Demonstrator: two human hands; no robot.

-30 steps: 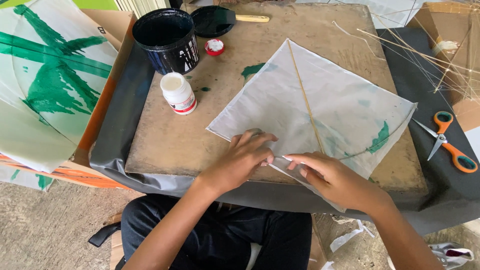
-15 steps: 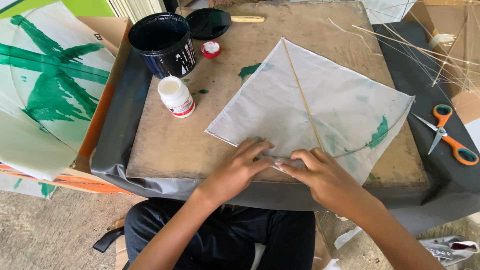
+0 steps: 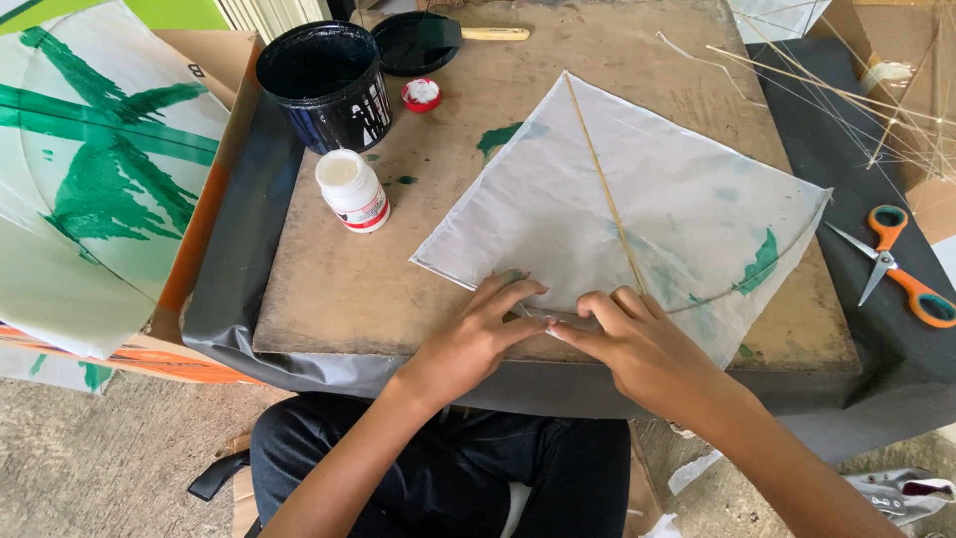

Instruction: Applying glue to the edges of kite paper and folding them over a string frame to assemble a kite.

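Note:
A white paper kite (image 3: 637, 209) with a thin bamboo spine and green paint smudges lies flat on a brown board (image 3: 329, 289). My left hand (image 3: 478, 334) presses its fingertips on the kite's near edge. My right hand (image 3: 637, 344) lies just right of it, fingers flat on the same folded edge near the spine's lower end. The fingertips of both hands almost meet. Neither hand grips anything.
A black paint bucket (image 3: 324, 85), a white glue bottle (image 3: 351, 189), a small red cap (image 3: 422, 95) and a brush on a black lid (image 3: 438, 40) stand at the back left. Orange scissors (image 3: 896, 264) lie right. Finished green-painted kites (image 3: 90, 189) are stacked left; bamboo sticks (image 3: 876, 100) lie far right.
Both hands have slid left along the kite's near edge and come closer together. The view has shifted slightly.

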